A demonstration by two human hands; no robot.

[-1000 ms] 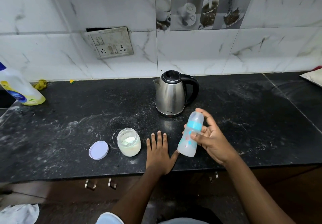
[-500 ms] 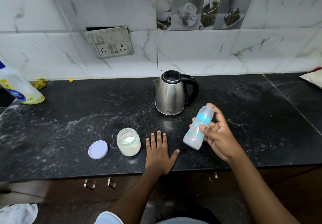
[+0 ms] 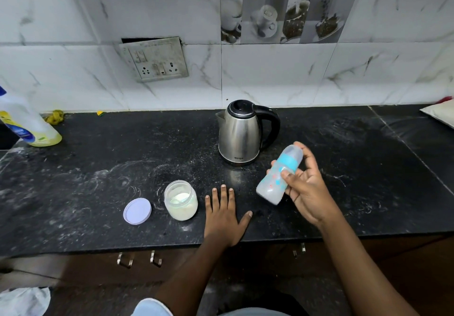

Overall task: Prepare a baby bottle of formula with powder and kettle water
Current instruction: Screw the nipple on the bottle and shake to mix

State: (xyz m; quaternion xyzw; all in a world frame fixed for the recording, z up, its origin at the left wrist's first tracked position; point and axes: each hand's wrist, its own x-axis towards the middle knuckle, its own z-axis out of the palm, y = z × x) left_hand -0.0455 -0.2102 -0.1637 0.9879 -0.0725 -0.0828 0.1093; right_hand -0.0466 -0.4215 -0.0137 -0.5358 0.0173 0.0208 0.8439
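The one camera sits on the person's head; it looks forward and down at the counter from close; wall up top; left hand and right hand down low.

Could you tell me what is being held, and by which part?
The right hand grips the baby bottle by its body; the left hand holds nothing.

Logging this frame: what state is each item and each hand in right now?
baby bottle: capped, tilted, held above the counter, whitish inside.
powder jar: open, upright, partly full of powder.
jar lid: off, lying flat left of the powder jar.
kettle: lid closed, upright on the counter.
right hand: grips the baby bottle.
left hand: flat on the counter, holding nothing.
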